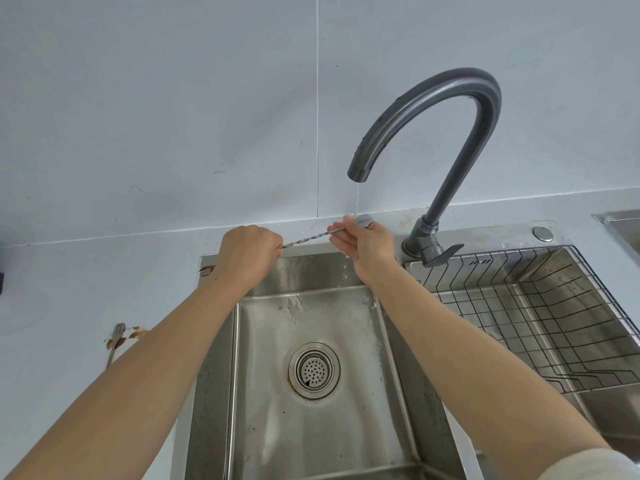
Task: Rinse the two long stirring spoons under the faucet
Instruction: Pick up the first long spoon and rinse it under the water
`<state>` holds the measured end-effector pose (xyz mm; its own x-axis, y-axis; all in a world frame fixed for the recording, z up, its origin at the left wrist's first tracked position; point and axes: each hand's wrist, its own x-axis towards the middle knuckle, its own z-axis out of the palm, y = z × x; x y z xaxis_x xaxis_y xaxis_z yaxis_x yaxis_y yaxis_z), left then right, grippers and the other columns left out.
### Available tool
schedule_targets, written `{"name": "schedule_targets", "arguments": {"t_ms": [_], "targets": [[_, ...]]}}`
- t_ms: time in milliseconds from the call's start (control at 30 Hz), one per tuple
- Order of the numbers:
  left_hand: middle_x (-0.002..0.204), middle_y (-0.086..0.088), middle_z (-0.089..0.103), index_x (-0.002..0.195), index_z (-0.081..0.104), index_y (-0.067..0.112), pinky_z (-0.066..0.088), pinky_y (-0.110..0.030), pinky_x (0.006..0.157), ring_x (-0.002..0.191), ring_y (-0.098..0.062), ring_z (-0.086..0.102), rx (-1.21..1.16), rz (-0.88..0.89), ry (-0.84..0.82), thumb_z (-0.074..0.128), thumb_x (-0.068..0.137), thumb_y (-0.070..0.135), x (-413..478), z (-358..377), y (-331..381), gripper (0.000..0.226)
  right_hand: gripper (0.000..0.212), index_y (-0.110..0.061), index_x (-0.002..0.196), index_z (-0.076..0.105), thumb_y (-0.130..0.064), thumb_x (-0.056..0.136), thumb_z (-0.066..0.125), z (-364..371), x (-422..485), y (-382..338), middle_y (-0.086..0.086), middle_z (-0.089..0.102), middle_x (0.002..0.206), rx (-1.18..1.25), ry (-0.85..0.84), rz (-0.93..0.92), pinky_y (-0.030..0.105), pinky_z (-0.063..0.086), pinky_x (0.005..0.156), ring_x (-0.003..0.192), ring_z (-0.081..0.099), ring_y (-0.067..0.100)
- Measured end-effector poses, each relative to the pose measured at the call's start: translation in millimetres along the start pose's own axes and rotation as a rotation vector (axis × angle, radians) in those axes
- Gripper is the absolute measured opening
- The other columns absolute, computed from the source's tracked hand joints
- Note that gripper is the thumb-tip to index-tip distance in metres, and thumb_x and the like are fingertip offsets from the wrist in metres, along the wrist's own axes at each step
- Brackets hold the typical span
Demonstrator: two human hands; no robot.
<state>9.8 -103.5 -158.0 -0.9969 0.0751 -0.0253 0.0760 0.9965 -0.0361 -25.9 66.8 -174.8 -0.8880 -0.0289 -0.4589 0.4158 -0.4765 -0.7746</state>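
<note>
A long twisted-stem stirring spoon (306, 240) stretches across the back of the sink between my hands. My left hand (247, 252) grips its stem end in a fist. My right hand (362, 240) pinches the bowl end, and the spoon bowl (364, 222) peeks out above my fingers. A thin stream of water (356, 199) runs from the grey gooseneck faucet (426, 123) onto that end. A second long utensil (116, 341) with a forked end lies on the counter to the left, partly hidden by my left forearm, amid brown stains.
The steel sink (270, 393) has a round drain strainer (314, 370) in its wet floor. A wire drying rack (540, 313) fills the basin to the right. The faucet lever (443, 254) points right. Pale counter and wall surround the sink.
</note>
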Motion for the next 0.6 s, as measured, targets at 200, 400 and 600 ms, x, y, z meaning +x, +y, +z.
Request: {"name": "schedule_targets", "arguments": {"t_ms": [200, 400, 600], "targets": [[0.085, -0.013, 0.066, 0.088, 0.067, 0.003, 0.016, -0.026, 0.048, 0.07, -0.026, 0.042, 0.027, 0.041, 0.041, 0.046, 0.093, 0.014, 8.1, -5.7, 13.0, 0.024, 0.035, -0.003, 0.075, 0.052, -0.023, 0.099, 0.038, 4.6, -4.1, 3.6, 0.012, 0.062, 0.072, 0.027, 0.078, 0.051, 0.022, 0.058, 0.055, 0.061, 0.065, 0.018], [0.092, -0.012, 0.068, 0.088, 0.065, 0.006, 0.013, -0.023, 0.046, 0.071, -0.026, 0.044, 0.062, 0.067, 0.03, 0.045, 0.094, 0.015, 9.5, -7.8, 20.4, 0.022, 0.021, -0.005, 0.069, 0.051, -0.002, 0.089, 0.055, 1.1, -7.1, -0.7, 0.009, 0.061, 0.071, 0.042, 0.038, -0.008, 0.021, 0.057, 0.061, 0.061, 0.064, 0.016], [0.077, -0.011, 0.057, 0.082, 0.063, 0.011, 0.008, -0.023, 0.046, 0.069, -0.025, 0.039, 0.03, 0.096, 0.057, 0.049, 0.09, 0.007, 12.9, -11.5, 32.2, 0.017, 0.033, -0.006, 0.073, 0.051, -0.024, 0.098, 0.041, 7.6, -8.1, 3.1, 0.012, 0.062, 0.067, 0.046, 0.111, 0.032, 0.024, 0.058, 0.055, 0.059, 0.065, 0.02]]}}
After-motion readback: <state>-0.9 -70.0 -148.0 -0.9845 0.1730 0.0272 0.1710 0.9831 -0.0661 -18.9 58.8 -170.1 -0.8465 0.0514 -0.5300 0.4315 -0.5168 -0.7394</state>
